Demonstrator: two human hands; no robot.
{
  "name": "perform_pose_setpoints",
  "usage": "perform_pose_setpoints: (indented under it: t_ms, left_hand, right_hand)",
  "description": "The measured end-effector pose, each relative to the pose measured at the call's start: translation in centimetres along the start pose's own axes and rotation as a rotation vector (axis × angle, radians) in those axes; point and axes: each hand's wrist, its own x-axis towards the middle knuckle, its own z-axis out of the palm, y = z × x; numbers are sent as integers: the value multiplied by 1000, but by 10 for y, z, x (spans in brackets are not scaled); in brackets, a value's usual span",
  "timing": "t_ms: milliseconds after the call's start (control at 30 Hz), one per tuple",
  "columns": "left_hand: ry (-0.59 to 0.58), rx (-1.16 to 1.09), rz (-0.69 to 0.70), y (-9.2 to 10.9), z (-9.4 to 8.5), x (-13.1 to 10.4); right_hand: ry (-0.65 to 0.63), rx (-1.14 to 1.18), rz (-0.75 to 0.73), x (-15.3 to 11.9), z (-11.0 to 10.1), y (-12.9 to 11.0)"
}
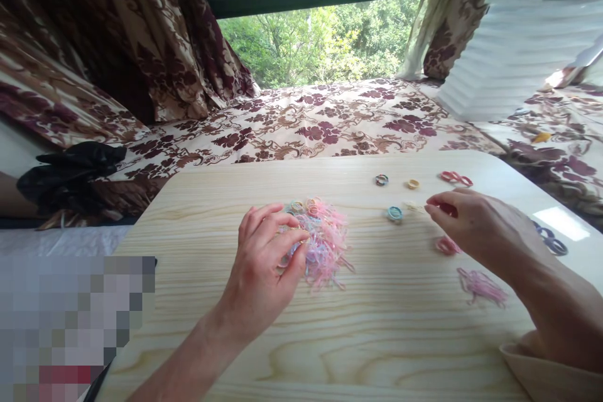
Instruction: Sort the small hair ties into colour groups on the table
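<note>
A loose heap of small elastic hair ties (325, 251), mostly pink with some lilac, blue and yellow, lies on the wooden table (358, 339). Over its left side rests my left hand (268, 257), fingers curved and apart, the thumb and index tips close together at the heap. To the right, my right hand (471, 223) is closed in a pinch at a cream hair tie (414, 206), slightly blurred at the fingertips. Close by lie a teal hair tie bundle (394, 213), a yellow one (413, 184) and a pinkish-red one (446, 245), partly under the right hand.
Toward the far edge lie a multicoloured hair tie group (381, 180) and red hair ties (456, 178). Dark blue ones (551, 243) lie beyond my right wrist, pink-lilac ones (481, 286) nearer. Behind the table is a flowered cloth ledge (301, 122); a black bag (70, 173) stands left.
</note>
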Motion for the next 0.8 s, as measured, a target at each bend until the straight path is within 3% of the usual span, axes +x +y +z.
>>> perform_pose_setpoints:
  t_ms: [133, 233, 333, 433, 600, 800]
  left_hand:
    - [9, 12, -21, 0, -1, 2]
    - [24, 22, -44, 0, -1, 4]
    - [10, 32, -48, -1, -2, 6]
    - [-12, 51, -42, -2, -2, 6]
    - [-26, 70, -45, -4, -2, 4]
    - [-52, 62, -53, -2, -2, 3]
  right_hand:
    - [157, 110, -35, -7, -6, -8]
    - [239, 304, -271, -18, -5, -25]
    - [222, 407, -524, -31, 4, -44]
    - [200, 455, -680, -40, 16, -55]
    - [174, 473, -764, -44, 28, -60]
    - [152, 450, -774, -43, 26, -64]
